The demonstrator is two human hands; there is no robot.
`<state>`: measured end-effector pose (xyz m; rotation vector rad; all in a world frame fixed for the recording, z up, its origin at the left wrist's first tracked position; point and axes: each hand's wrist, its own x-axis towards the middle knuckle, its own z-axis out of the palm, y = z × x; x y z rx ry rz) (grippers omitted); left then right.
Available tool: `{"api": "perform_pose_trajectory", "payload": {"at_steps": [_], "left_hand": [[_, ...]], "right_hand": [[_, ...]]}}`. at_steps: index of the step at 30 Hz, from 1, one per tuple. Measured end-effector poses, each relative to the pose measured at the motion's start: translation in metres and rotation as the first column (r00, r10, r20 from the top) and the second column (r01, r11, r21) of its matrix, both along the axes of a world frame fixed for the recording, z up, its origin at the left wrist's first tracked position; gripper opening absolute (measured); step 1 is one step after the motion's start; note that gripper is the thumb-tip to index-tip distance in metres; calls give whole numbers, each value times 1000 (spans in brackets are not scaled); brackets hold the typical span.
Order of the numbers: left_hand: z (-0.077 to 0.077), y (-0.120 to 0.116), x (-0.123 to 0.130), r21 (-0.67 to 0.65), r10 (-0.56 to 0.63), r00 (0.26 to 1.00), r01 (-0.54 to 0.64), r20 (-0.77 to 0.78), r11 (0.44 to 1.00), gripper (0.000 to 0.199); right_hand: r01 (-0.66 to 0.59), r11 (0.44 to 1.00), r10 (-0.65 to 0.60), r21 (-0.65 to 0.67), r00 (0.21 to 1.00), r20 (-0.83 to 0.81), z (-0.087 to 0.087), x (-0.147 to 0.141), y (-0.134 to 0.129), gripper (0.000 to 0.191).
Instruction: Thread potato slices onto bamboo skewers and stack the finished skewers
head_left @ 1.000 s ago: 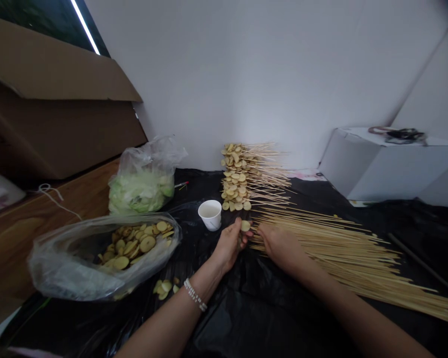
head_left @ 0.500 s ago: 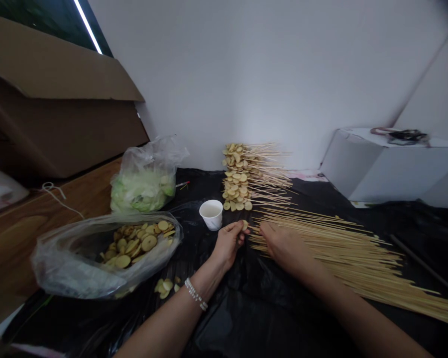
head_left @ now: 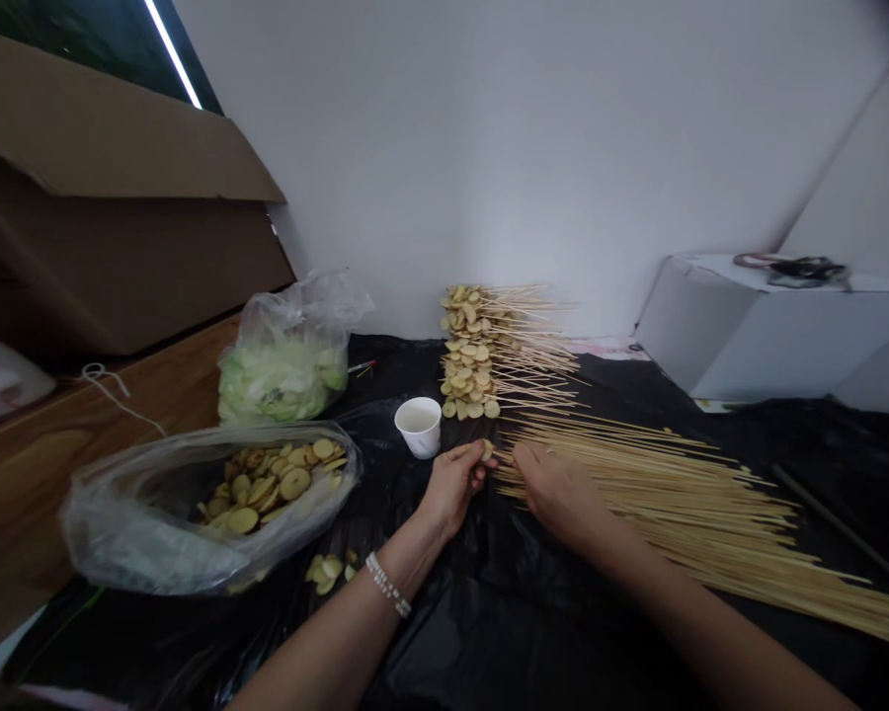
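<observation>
Between the fingertips of my left hand (head_left: pixel 453 484) is a round potato slice (head_left: pixel 487 450), just in front of the white paper cup (head_left: pixel 419 427). My right hand (head_left: pixel 557 491) is closed close to its right, fingers pinched around a thin wooden skewer whose tip points at the slice. Under and beside my right hand a wide spread of bare skewers (head_left: pixel 682 504) reaches to the right. Behind both hands lie stacked skewers with potato slices (head_left: pixel 468 365) on their left ends. An open plastic bag (head_left: pixel 140 533) at the left holds many loose slices (head_left: pixel 267 484).
A bag of green leafy vegetable (head_left: pixel 285 370) stands behind the open bag. A few loose slices (head_left: pixel 326 571) lie near my left forearm. Cardboard box (head_left: pixel 133 247) at back left; white box (head_left: pixel 777 326) at back right. A dark rod (head_left: pixel 845 523) lies at the right.
My right hand has shifted slightly left, closer to the slice. My left hand still holds the slice in nearly the same place.
</observation>
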<state>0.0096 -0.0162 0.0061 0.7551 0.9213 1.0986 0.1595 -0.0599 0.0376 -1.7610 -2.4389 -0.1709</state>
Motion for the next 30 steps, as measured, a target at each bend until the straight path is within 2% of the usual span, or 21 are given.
{"api": "perform_pose_trajectory", "payload": {"at_steps": [3, 10, 19, 26, 30], "left_hand": [[0, 0, 0, -4, -5, 1000, 5, 5, 1000, 35], [2, -3, 2, -3, -22, 999, 22, -29, 1000, 34], [0, -3, 2, 21, -63, 996, 64, -63, 998, 34], [5, -3, 2, 43, -90, 996, 90, -9, 995, 49], [3, -1, 1, 90, -57, 998, 59, -30, 994, 42]], "right_hand": [[13, 1000, -13, -19, 1000, 9, 0, -1, 0, 18], [17, 999, -16, 33, 1000, -17, 0, -1, 0, 20], [24, 998, -23, -58, 1000, 15, 1, -2, 1, 17], [28, 999, -26, 26, 998, -55, -7, 4, 7, 21], [4, 998, 2, 66, 995, -99, -9, 5, 7, 23]]}}
